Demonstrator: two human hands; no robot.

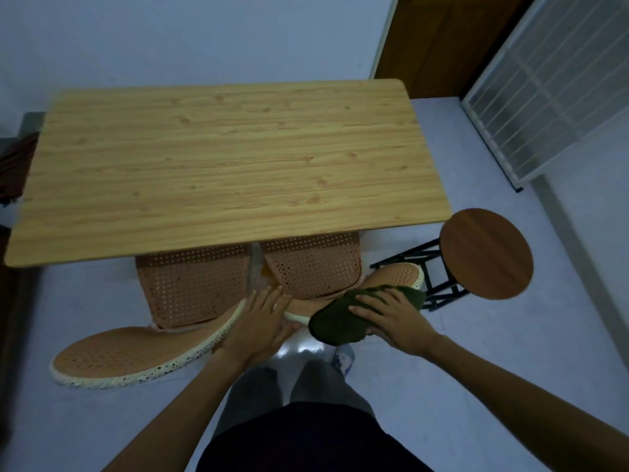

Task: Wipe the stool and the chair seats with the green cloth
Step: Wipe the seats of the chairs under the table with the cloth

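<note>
Two orange perforated chairs are tucked under the near edge of the table, the left chair [190,287] and the right chair [313,267]. Their curved backrests [136,356] point toward me. My right hand [391,321] presses the dark green cloth [337,325] onto the top of the right chair's backrest [398,270]. My left hand [262,321] rests flat, fingers spread, between the two chairs, touching the end of the left backrest. A round brown stool [486,253] on black legs stands to the right of the chairs, apart from both hands.
A light wooden table [224,165] fills the middle of the view, with pale floor around it. A white wire rack [551,90] leans at the far right, beside a brown door [432,39]. My legs and one foot [343,359] are below the hands.
</note>
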